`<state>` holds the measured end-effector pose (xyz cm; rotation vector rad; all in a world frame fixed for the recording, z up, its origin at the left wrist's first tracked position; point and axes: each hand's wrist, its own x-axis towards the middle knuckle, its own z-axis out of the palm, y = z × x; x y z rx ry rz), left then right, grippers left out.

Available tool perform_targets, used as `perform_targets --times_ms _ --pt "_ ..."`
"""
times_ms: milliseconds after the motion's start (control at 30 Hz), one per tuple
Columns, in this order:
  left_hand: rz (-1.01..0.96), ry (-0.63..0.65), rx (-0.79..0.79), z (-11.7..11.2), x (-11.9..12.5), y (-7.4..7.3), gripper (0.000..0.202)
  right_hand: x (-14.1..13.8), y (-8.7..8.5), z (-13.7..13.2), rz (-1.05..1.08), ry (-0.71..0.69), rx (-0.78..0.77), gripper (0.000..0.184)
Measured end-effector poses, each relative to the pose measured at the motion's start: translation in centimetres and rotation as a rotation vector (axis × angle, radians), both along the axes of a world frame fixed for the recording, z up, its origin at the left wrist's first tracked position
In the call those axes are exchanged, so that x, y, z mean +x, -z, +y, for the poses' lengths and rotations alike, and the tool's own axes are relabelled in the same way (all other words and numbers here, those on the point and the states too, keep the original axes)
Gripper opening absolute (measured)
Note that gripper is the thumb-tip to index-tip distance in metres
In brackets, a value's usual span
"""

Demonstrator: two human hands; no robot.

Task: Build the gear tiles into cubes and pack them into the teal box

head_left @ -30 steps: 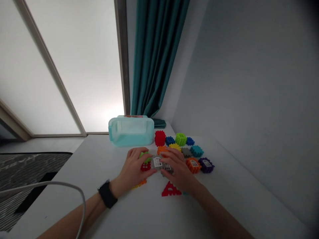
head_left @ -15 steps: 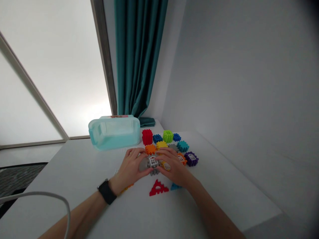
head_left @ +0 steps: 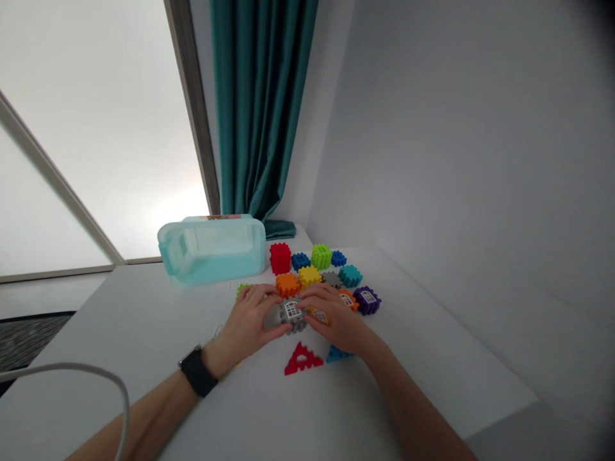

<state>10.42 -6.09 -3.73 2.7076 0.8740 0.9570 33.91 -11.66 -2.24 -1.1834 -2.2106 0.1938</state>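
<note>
Head view. The left hand (head_left: 247, 320) and right hand (head_left: 336, 318) are together at the centre of a white tabletop (head_left: 144, 307), clamped from opposite sides on a grey interlocking plastic block (head_left: 293, 314) with a white window panel. The block sits low, at or just above the table surface; contact with the table cannot be confirmed. A yellow block piece (head_left: 318, 315) lies directly beneath the right hand's fingers, partly hidden. A green block piece (head_left: 244, 289) is just beyond the left hand. A black wristwatch (head_left: 198, 371) is on the left wrist, and a white cable (head_left: 96, 378) runs across the left of the view.

Beyond the hands stand a red block (head_left: 280, 258), orange block (head_left: 287, 285), yellow block (head_left: 309, 276), lime-green block (head_left: 321, 256), two blue blocks (head_left: 300, 260), teal block (head_left: 350, 276) and purple window block (head_left: 367, 300). A red triangular piece (head_left: 302, 360) and blue triangular piece (head_left: 337, 354) lie nearer the person. A translucent aqua plastic box (head_left: 211, 250) lies on its side at left, before a teal curtain (head_left: 259, 109).
</note>
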Motion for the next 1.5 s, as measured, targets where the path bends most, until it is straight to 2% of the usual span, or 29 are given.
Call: perform_targets --times_ms 133,300,467,767,1500 --pt "-0.003 0.051 0.002 0.4 -0.6 -0.2 0.037 0.1 0.1 0.1 0.005 -0.013 -0.026 0.023" --pt "-0.026 0.051 -0.031 0.6 -0.8 -0.4 0.029 0.1 0.5 0.3 0.035 -0.008 -0.029 0.017" --pt "-0.045 0.046 -0.073 0.6 -0.7 -0.1 0.029 -0.1 0.6 0.3 0.049 -0.006 -0.016 0.014" --pt "-0.011 0.037 -0.081 0.6 -0.3 0.5 0.027 0.3 0.1 0.1 -0.043 0.001 -0.091 0.017" --pt "0.04 0.047 -0.096 0.7 -0.4 0.7 0.027 0.4 0.4 0.2 -0.055 0.001 -0.103 0.017"
